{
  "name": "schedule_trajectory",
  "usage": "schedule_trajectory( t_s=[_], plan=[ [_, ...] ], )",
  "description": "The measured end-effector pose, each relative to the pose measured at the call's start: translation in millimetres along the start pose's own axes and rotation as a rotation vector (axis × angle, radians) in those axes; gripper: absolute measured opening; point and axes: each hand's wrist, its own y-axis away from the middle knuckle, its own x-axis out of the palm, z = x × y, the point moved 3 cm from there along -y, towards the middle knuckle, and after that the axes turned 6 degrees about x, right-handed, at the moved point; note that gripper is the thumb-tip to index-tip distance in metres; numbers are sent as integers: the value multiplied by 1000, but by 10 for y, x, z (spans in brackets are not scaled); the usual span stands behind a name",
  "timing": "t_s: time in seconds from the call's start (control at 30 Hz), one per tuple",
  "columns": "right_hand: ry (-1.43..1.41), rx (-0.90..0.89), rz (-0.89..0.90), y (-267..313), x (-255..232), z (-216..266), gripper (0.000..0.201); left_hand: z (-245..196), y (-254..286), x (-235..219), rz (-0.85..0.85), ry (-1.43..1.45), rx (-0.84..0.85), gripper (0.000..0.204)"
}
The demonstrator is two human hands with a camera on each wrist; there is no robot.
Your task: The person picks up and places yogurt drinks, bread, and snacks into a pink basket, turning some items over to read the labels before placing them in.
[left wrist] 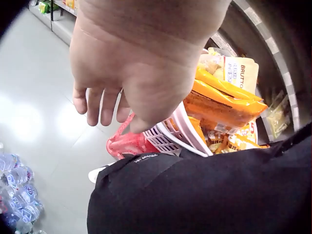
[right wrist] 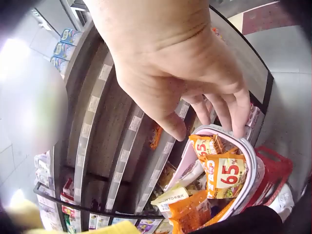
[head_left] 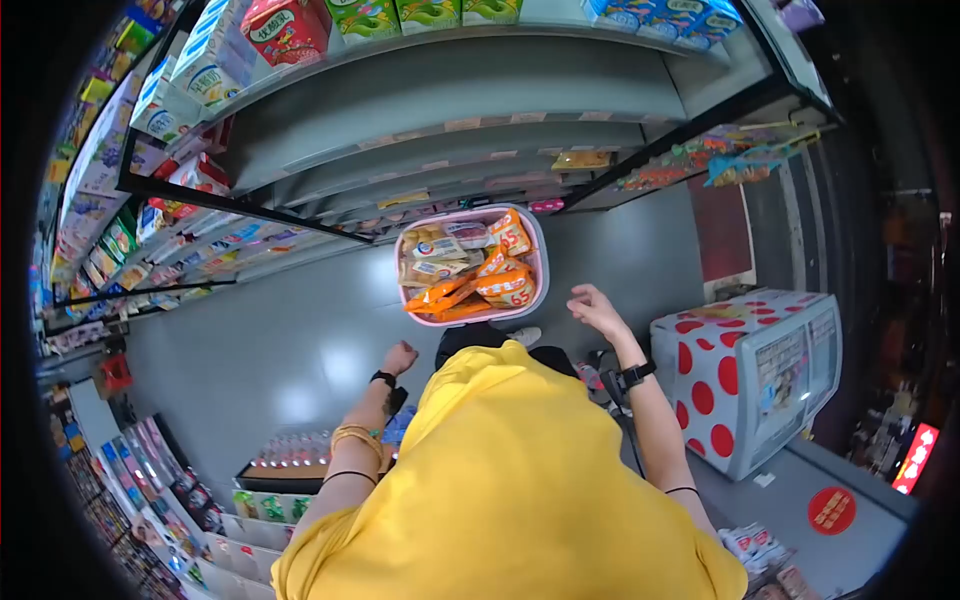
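Note:
A pink-rimmed plastic basket [head_left: 543, 262] full of snack bags stands before the person. Orange bags marked 65 [right wrist: 226, 176] fill one side, and pale cream bags [head_left: 440, 245] lie in the other. My left hand [head_left: 402, 357] hangs beside the near left corner of the basket, holding nothing; its fingers droop loosely in the left wrist view. To the right of the basket is my right hand [head_left: 595, 308], empty, its fingers loosely bent. In the right wrist view those fingertips overlap the rim.
Ahead stands a shelf unit [head_left: 450, 95] with milk cartons [head_left: 365, 20] on top and mostly bare lower boards. A red-dotted chest freezer [head_left: 745, 375] is at the right. Bottled drinks [head_left: 290, 450] stand at the near left. Red plastic [right wrist: 273, 168] shows below the basket.

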Motion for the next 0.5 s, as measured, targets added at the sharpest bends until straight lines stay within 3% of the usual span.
schedule_trajectory(
  t_s=[0.17,0.27,0.43,0.5],
  plan=[
    [16,-116,-159,-680,-510,464,72,113,21,112,-151,82,-125,37],
    [-26,-232,-190,-1181,-857,813,82,-106,177,173,-226,179,-166,38],
    [-17,-331,-248,-2521,-1446,870,84,-504,556,632,-384,342,-262,37],
    [18,-308,-340,-2578,-1492,1130,84,-652,739,875,-397,401,-280,38]
  ],
)
